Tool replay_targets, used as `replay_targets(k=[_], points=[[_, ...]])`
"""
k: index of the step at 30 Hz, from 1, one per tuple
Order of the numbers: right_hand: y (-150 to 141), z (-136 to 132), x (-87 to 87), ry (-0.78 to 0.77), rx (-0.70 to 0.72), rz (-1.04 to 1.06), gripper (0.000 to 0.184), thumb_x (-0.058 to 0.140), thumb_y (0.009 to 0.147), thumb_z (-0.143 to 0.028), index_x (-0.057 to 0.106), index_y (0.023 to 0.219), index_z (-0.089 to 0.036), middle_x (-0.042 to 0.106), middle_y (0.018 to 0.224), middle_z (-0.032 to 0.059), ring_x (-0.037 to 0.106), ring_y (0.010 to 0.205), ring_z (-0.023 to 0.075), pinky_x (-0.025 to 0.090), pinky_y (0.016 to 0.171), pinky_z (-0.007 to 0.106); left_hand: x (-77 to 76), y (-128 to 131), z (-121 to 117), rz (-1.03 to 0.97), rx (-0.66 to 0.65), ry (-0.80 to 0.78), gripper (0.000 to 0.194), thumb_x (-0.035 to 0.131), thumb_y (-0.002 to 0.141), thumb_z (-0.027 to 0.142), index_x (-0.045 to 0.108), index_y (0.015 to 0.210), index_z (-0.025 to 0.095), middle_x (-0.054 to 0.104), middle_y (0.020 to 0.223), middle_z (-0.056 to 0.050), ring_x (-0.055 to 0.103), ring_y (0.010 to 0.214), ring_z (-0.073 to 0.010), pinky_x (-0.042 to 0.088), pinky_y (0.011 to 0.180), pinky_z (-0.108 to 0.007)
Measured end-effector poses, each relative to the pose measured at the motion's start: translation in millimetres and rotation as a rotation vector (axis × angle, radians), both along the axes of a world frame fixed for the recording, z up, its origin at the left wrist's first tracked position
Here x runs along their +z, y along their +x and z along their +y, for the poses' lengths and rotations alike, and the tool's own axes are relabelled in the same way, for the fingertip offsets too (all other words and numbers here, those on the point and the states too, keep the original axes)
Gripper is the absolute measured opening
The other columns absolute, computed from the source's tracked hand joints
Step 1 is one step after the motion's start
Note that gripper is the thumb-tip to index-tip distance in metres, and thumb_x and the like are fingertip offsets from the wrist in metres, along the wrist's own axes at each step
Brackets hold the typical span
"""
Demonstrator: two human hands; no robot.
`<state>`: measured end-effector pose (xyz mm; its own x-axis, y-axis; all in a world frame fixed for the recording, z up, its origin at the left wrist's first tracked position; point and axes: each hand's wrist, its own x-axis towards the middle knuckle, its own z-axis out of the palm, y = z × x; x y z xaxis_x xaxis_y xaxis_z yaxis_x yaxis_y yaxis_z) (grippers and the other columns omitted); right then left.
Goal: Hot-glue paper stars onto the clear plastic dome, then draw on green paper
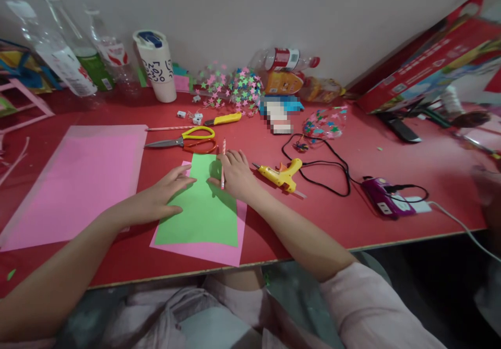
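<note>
A sheet of green paper [203,213] lies over a pink sheet [230,254], whose edges stick out below and to the right. My left hand [162,195] rests at the green sheet's left edge, fingers stretched and apart, holding nothing. At the upper right corner of that sheet is my right hand [237,174], with a patterned pencil [223,177] held upright-looking between thumb and fingers. Scissors [183,140] with yellow and orange handles lie just beyond the papers. To the right of my right hand rests a yellow glue gun [282,174].
A stack of larger pink paper [82,182] lies at left. Behind are a yellow cutter [223,119], another pencil [168,128], a tumbler [156,67] and plastic bottles [66,62]. A black cord [346,169] runs to a purple power strip [385,197] at right.
</note>
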<state>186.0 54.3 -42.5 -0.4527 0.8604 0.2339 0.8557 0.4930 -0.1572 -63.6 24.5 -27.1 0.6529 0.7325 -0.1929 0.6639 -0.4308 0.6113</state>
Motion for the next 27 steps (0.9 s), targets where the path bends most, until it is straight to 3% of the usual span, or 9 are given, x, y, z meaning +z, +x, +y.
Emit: replay_targets(k=[8,14,21,27], points=[[0,2,1.2,-0.016,-0.005,0.034,0.053,0.063,0.082,-0.047,0.052,0.117,-0.009,0.058,0.115,0.0197,0.048,0.115,0.0328,0.036,0.101,0.048,3.9,2,-2,0.033,0.009,0.028,0.059,0.055,0.082,0.029,0.043,0.138,0.019,0.011,0.161,-0.012,0.017,0.147,-0.0331,0.03,0.115,-0.049],[0,3,0.0,-0.023,-0.011,0.029,0.052,0.059,0.084,-0.048,0.051,0.12,-0.011,0.058,0.116,0.019,0.048,0.115,0.0332,0.033,0.103,0.05,3.6,8,-10,0.098,0.036,0.028,0.077,0.065,0.075,0.041,0.038,0.143,0.018,0.012,0.161,-0.014,0.02,0.146,-0.0348,0.03,0.116,-0.048],[1,11,-2.7,-0.011,-0.032,0.056,0.046,0.061,0.084,-0.042,0.055,0.116,-0.01,0.06,0.108,0.0177,0.05,0.105,0.0325,0.039,0.093,0.045,2.9,0,-7,0.066,-0.007,0.03,0.069,0.059,0.081,0.041,0.039,0.143,0.02,0.014,0.161,-0.013,0.019,0.146,-0.0342,0.032,0.114,-0.047],[-2,3,6.2,-0.058,-0.047,-0.018,0.046,0.063,0.084,-0.039,0.054,0.119,-0.011,0.059,0.113,0.0173,0.053,0.102,0.0304,0.042,0.086,0.041,3.7,0,-10,0.097,0.031,0.063,0.065,0.055,0.083,0.039,0.04,0.143,0.018,0.015,0.161,-0.014,0.022,0.146,-0.0339,0.029,0.115,-0.048]])
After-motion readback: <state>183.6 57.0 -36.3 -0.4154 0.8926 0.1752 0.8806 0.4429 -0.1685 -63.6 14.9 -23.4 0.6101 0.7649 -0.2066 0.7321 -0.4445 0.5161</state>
